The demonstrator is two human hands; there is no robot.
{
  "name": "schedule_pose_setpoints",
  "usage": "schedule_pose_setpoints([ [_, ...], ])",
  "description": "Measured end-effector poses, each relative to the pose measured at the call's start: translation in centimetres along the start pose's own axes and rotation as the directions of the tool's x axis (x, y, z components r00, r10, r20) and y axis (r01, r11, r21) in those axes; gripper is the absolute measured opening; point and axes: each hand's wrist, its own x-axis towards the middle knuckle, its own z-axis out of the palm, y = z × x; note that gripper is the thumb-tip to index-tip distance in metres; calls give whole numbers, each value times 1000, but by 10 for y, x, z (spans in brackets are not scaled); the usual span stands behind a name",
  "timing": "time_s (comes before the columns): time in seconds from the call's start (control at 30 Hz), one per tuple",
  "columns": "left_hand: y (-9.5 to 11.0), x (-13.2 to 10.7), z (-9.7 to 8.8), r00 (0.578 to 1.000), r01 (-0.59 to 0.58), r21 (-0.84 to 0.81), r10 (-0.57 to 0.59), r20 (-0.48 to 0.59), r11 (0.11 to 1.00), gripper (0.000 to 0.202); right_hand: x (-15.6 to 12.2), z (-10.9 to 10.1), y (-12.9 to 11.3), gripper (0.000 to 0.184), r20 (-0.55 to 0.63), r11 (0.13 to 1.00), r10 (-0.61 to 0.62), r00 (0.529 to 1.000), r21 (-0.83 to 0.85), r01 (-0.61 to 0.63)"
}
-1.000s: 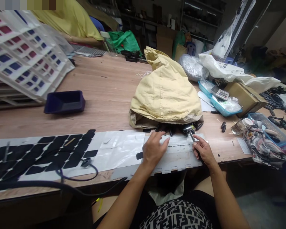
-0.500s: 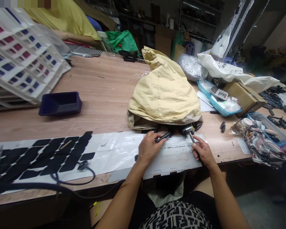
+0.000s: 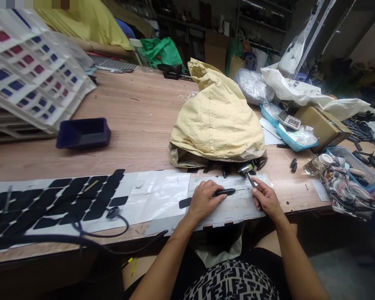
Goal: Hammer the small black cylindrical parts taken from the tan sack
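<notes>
While left hand point(image 3: 203, 200) fingers pinch a slim black stick point(image 3: 225, 192), right hand point(image 3: 268, 201) clasps a steel-headed hammer point(image 3: 247, 171).

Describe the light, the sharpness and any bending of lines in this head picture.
Head view: even light on the table; a faint sheen on the white sheet; the back shelves are dark; the left hand with its black piece and the right hand on the small hammer are sharp; the table's near edge bows slightly.

My L hand point(image 3: 203, 201) is palm-down, fingers curled in a pinch; R hand point(image 3: 267, 200) just beside it, fingertips pinched too, both forearms point(image 3: 171, 254) stretched fwd.
</notes>
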Motion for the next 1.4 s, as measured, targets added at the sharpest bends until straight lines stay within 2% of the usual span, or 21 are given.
schedule_pose_setpoints([
  [0.07,0,0,0,1000,-2,9,2,-1,1000,16,-3,1,2,55,8,997,-46,999,-68,47],
  [0.17,1,0,0,1000,3,10,-3,-1,1000,16,-9,4,0,45,21,959,-177,984,-220,177],
  [0.33,2,1,-1,999,31,-10,-31,20,999,14,-18,9,-12,37,163,806,-377,912,-428,410],
  [0.43,2,3,-2,999,48,-21,-47,23,999,15,-22,11,-15,40,252,727,-409,877,-490,480],
  [0.53,3,4,-1,998,69,-32,-69,16,997,15,-27,13,-17,43,285,646,-428,857,-567,511],
  [0.67,4,5,0,995,105,-34,-104,8,994,14,-33,17,-20,44,318,519,-441,839,-672,528],
  [0.77,6,5,1,992,125,-27,-125,-2,992,13,-34,19,-22,44,344,433,-413,843,-740,514],
  [0.83,8,5,1,991,132,-19,-132,-9,991,13,-34,18,-22,44,335,437,-401,853,-748,500],
  [1.03,8,5,0,993,120,-15,-120,-7,993,12,-35,10,-25,41,241,586,-457,856,-642,494],
  [1.4,7,2,-1,997,72,11,-72,-5,997,11,-34,5,-16,42,185,689,-446,876,-553,468],
])
